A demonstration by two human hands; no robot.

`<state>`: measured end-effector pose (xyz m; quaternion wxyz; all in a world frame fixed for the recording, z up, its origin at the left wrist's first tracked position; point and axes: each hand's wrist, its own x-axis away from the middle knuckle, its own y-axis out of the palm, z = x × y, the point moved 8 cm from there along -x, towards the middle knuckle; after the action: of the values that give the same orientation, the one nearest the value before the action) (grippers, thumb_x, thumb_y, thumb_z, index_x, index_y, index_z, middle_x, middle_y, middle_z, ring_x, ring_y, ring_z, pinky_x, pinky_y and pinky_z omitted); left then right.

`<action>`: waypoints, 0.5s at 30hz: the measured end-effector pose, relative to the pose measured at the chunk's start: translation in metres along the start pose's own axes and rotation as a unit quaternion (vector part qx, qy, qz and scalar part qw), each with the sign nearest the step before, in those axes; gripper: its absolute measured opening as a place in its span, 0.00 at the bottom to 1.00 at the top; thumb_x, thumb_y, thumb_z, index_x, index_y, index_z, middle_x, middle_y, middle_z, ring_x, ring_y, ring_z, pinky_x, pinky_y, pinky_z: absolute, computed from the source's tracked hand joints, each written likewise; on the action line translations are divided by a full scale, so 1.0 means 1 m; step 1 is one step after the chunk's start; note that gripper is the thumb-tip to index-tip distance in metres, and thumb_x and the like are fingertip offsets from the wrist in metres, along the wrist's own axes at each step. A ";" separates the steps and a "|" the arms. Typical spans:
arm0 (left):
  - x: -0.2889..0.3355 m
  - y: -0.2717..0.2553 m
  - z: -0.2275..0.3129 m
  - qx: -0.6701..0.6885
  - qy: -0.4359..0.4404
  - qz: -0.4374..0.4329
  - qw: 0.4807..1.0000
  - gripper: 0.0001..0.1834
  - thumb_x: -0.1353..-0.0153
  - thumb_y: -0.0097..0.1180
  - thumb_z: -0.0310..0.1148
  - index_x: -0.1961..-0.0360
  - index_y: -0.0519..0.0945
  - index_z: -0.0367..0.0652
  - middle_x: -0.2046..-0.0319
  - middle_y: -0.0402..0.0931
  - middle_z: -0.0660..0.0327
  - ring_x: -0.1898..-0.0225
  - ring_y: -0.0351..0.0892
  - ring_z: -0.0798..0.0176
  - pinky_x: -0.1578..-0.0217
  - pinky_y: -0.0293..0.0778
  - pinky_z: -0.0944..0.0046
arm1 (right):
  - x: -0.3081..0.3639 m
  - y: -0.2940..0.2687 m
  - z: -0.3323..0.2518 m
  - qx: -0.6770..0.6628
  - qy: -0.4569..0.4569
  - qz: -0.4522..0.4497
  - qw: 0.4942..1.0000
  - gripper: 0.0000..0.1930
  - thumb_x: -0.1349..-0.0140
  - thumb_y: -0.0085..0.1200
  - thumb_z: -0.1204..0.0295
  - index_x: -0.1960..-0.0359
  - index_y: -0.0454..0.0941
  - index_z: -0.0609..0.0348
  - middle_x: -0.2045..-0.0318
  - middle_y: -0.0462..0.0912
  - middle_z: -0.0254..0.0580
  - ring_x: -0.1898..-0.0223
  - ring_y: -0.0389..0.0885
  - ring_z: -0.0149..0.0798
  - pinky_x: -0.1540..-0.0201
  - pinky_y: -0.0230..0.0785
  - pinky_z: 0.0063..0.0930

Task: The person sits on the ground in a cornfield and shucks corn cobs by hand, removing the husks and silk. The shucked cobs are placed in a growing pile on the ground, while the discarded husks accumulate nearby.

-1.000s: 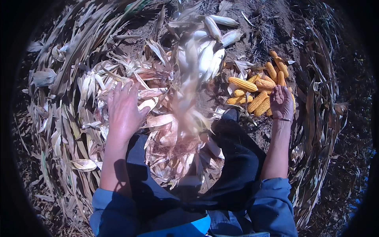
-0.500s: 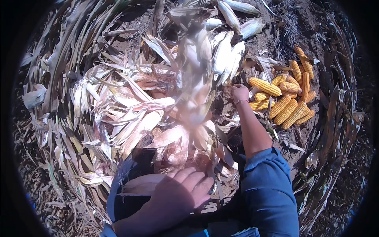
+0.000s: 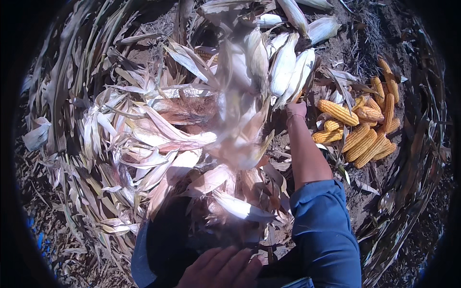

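Note:
My right hand (image 3: 296, 110) reaches forward to the lower end of a pale ear of corn in its husk (image 3: 298, 77). Its fingers are mostly hidden there, so I cannot see whether they grip it. Close to my body, my left hand (image 3: 222, 269) lies with its fingers stretched out, holding nothing. A loose pale husk (image 3: 242, 207) rests on the husk heap just ahead of it. Right of my right forearm is a pile of bare yellow corn cobs (image 3: 357, 141).
Dry husks (image 3: 168, 134) cover the ground at the left and centre. More unhusked ears (image 3: 322, 30) lie at the far side. Dry stalks (image 3: 72, 72) curve along the left and right. A pale blur (image 3: 235, 105) hides part of the middle.
My left hand has drawn back toward my body, and a loose husk now lies ahead of it. My right hand has moved to the end of the unhusked ear. The view has shifted slightly.

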<state>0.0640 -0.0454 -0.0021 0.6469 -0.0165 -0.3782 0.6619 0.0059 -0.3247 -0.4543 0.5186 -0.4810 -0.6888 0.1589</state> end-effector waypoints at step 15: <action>0.017 0.011 0.007 -0.017 0.003 0.032 0.999 0.19 0.45 0.59 0.34 0.51 0.75 0.43 0.57 0.76 0.56 0.54 0.76 0.57 0.53 0.71 0.58 | 0.096 0.025 0.026 -0.340 0.109 -0.348 0.867 0.09 0.46 0.56 0.67 0.67 0.78 0.58 0.76 0.80 0.38 0.75 0.80 0.35 0.71 0.74 0.31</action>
<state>0.0488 -0.0328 0.0049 0.6262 -0.0413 -0.3867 0.6757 -0.0045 -0.2259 -0.4288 0.4170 -0.3712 -0.7617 -0.3290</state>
